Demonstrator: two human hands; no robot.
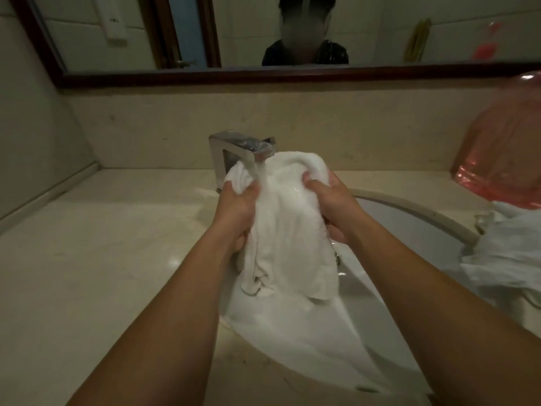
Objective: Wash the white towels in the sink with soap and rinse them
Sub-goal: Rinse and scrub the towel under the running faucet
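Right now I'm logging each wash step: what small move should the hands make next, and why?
Probably rub the two gripped bunches together under the stream. The left hand and right hand each grip the white towel, and water from the faucet already falls between them.

White towel (288, 227), chrome faucet (234, 152), beige counter (102, 244), pink plastic bag (503, 148)

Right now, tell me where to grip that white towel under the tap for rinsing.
Grip the white towel at its bunched upper corners, one from each side, as the left hand and right hand do. That probably spreads the middle under the faucet stream while the loose end hangs into the sink.
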